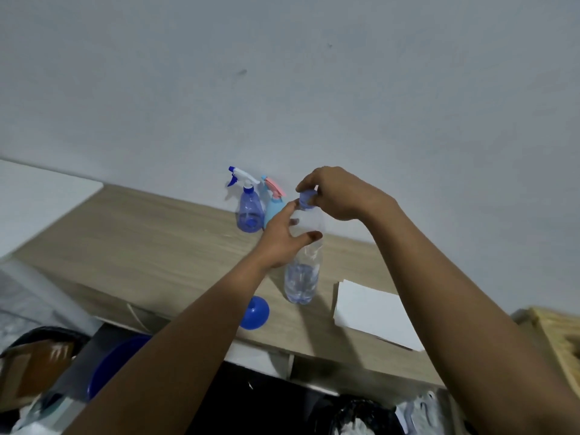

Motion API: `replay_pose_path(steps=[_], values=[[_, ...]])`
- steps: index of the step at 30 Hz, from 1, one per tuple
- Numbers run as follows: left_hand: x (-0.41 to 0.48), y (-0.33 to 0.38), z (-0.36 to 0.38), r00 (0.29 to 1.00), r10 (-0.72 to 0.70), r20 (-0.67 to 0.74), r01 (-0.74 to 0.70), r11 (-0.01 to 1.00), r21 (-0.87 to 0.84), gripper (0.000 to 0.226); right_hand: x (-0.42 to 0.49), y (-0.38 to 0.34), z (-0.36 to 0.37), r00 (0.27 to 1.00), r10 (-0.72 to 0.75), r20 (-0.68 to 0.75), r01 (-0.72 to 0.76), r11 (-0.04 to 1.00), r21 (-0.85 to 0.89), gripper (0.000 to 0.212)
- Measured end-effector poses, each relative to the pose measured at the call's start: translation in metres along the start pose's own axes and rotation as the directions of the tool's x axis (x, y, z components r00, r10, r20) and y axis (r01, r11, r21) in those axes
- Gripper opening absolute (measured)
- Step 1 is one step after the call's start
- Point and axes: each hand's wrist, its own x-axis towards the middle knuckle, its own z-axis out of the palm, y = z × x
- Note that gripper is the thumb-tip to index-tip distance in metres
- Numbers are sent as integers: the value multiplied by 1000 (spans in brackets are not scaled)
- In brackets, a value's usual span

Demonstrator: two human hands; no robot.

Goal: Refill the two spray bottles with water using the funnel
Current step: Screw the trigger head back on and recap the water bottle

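Any print on the bottles is too blurred to read. A pale wood-grain tabletop (pixel 150 240) runs across the middle of the frame against a plain grey-white wall (pixel 282 73). A white board (pixel 40 199) lies at the left edge, a stack of white paper (pixel 373 312) to the right of centre, and a blue basin (pixel 116 362) sits below the table at the lower left. Against the wall, just above centre, stand the clear blue spray bottle (pixel 250 211) and, touching its right side, the light blue spray bottle (pixel 273 211) with a pink trigger, both with their heads on. The blue funnel (pixel 255 312) lies near the table's front edge, partly behind the left forearm. Just right of it the clear water bottle (pixel 303 277) stands upright. The left hand (pixel 284 243) wraps its upper body, thumb in front. The right hand (pixel 337 196) pinches the blue cap (pixel 307 199) between curled fingertips and thumb.
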Motion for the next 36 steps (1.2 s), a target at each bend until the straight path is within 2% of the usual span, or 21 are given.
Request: replay_pose_path(steps=[3,6,8,10,12,14,16,17,19,24,27,29,32,34,36], values=[[-3,1,2,1000,-14,-17,14,1000,-1,70,9,-1,1,996,94,-10,-94,996,14,16],[-1,-1,3,1000,-14,-26,14,1000,-9,68,12,-6,9,980,189,-62,-195,977,-92,35],[-2,-1,3,1000,-22,-21,22,1000,-4,73,9,-10,18,964,212,-161,-243,948,-207,46],[-1,-4,4,999,-43,-19,43,999,2,77,4,-9,27,941,217,-261,-278,933,-230,51],[0,-5,5,998,-57,-19,57,998,8,81,1,-3,36,925,226,-305,-268,958,-104,51],[0,-5,5,997,-75,-26,75,997,20,84,-2,7,42,935,221,-277,-170,966,195,44],[2,-5,5,997,-62,-39,63,998,19,81,-5,14,49,949,169,-265,-37,898,438,39],[1,-4,6,998,-50,-42,52,998,25,79,-6,17,52,947,155,-282,-1,877,480,34],[1,-4,7,998,-45,-45,47,998,30,82,-4,21,59,931,183,-316,2,862,507,30],[0,-7,8,998,-42,-49,43,999,23,85,4,17,69,893,278,-353,-65,857,511,35],[-2,-2,7,999,-3,-44,3,1000,5,80,0,16,71,881,268,-391,-12,837,546,33],[-4,-3,3,999,28,-15,-28,1000,-1,88,-8,18,77,876,268,-401,26,804,595,37],[-14,-19,-9,999,35,7,-35,999,17,105,-26,28,108,842,368,-395,10,720,693,58],[-27,-47,-16,1000,14,-16,-13,998,66,105,-40,36,141,813,452,-367,-24,656,754,74],[-45,-85,-21,994,-83,-74,96,976,197,107,-54,42,177,815,512,-271,-121,607,785,91]])
